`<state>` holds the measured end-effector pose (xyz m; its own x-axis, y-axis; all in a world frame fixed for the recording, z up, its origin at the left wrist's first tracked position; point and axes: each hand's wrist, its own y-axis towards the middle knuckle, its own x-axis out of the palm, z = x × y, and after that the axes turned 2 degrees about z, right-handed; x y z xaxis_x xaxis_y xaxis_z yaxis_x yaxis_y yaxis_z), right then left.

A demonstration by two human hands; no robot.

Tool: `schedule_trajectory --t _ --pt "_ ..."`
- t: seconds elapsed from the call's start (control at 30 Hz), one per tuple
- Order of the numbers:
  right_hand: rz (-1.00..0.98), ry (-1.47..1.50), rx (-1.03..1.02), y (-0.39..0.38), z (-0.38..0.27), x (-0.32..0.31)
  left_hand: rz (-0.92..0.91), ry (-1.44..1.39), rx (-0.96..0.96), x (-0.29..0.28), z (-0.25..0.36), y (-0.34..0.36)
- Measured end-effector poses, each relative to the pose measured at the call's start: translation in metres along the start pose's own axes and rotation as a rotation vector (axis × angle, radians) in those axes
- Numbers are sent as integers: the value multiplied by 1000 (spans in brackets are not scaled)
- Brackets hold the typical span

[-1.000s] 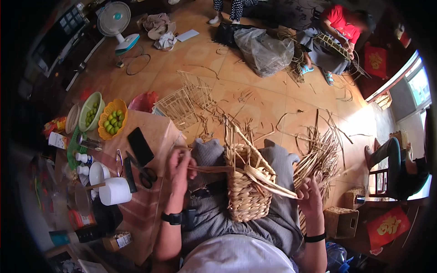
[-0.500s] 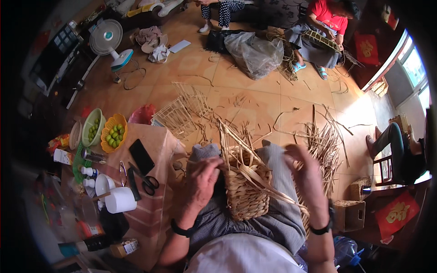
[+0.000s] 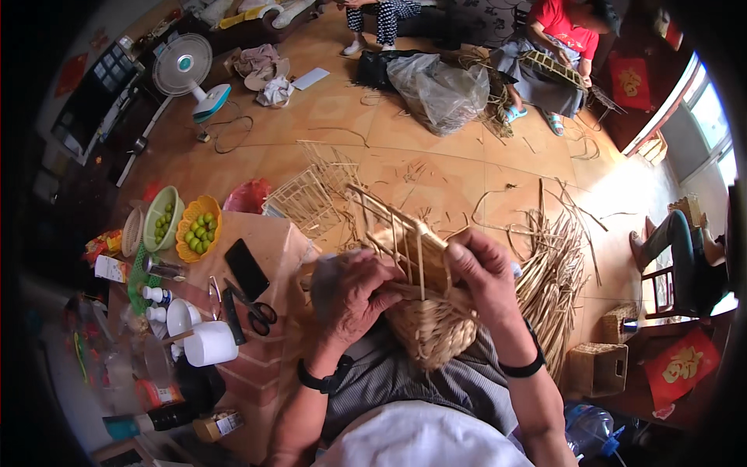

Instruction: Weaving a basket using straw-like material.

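Observation:
A half-woven straw basket point(image 3: 434, 336) rests tilted on my lap, its lower part braided and its upper bamboo frame point(image 3: 420, 261) bare. At the basket's left side, my left hand point(image 3: 359, 294) is closed, its fingertips pinching a flat straw strand point(image 3: 406, 291) by the upper edge of the weaving. My right hand point(image 3: 489, 274) grips the basket at the right corner of the frame, thumb on top. Its other fingers are partly hidden behind the frame. Between the two hands the strand crosses the frame's near side.
Left is a table point(image 3: 272, 233) with scissors point(image 3: 261, 313), a phone point(image 3: 247, 269), a white cup point(image 3: 212, 343) and a yellow fruit bowl point(image 3: 198, 228). Loose straw point(image 3: 556, 280) lies on the floor at right. Bare frames point(image 3: 303, 201) stand ahead; a person in red point(image 3: 562, 35) works beyond.
My right hand has come in from the right and taken hold of the basket. The basket is tipped and turned. My left hand has moved right onto the strand.

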<state>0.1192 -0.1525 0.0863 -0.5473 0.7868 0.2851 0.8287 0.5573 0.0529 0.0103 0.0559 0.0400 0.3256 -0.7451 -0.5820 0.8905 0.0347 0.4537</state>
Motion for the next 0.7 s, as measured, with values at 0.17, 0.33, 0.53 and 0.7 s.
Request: schedule_trajectory --t 0.17,0.33,0.53,0.7 --pt "-26 84 -163 26 -7 -53 33 204 173 1 49 41" --pt "81 525 -104 31 13 -65 63 425 276 10 97 41" --pt "-29 464 3 46 53 -84 23 530 243 51 86 18" --pt "-11 140 139 34 37 -71 47 385 68 48 68 15"
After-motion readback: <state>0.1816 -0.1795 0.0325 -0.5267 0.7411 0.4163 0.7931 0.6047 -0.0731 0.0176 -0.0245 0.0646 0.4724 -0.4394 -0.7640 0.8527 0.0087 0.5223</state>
